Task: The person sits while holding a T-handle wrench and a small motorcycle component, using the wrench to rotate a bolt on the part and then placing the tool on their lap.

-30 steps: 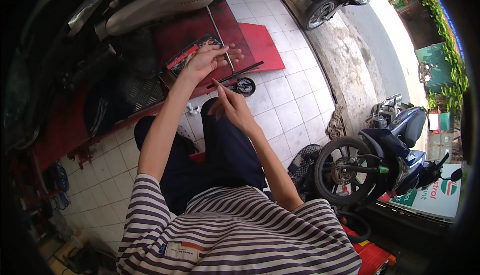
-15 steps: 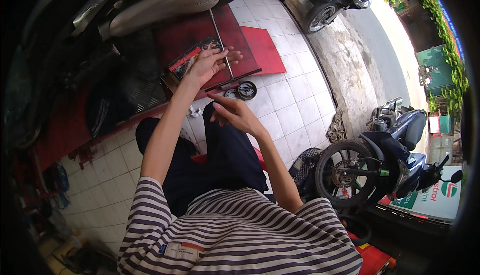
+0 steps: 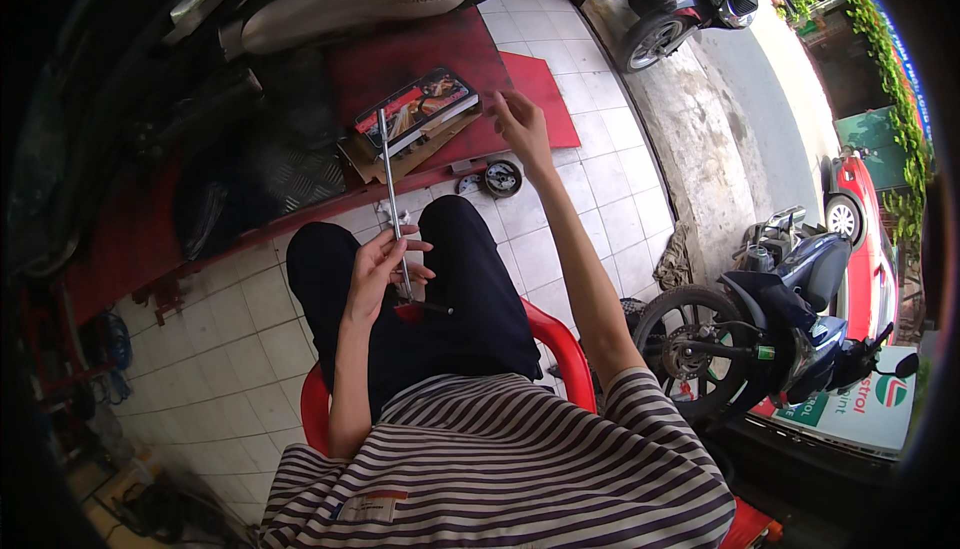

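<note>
At the centre-left of the frame, the left hand grips a long metal rod near its lower end, with the fingers partly curled around the shaft. The rod is tilted slightly left of vertical; a dark crossbar extends to the right at its lower end, over the seated person's dark trousers. The upper tip of the rod overlaps the left part of a printed box in the view; contact cannot be determined.

At the upper centre, the right hand is raised, half open, with bent fingers and no object visible in its grasp. It is located just right of the box, which lies above brown cardboard on a red platform. Below the right hand, a round metal part rests on the white tiled floor.
</note>
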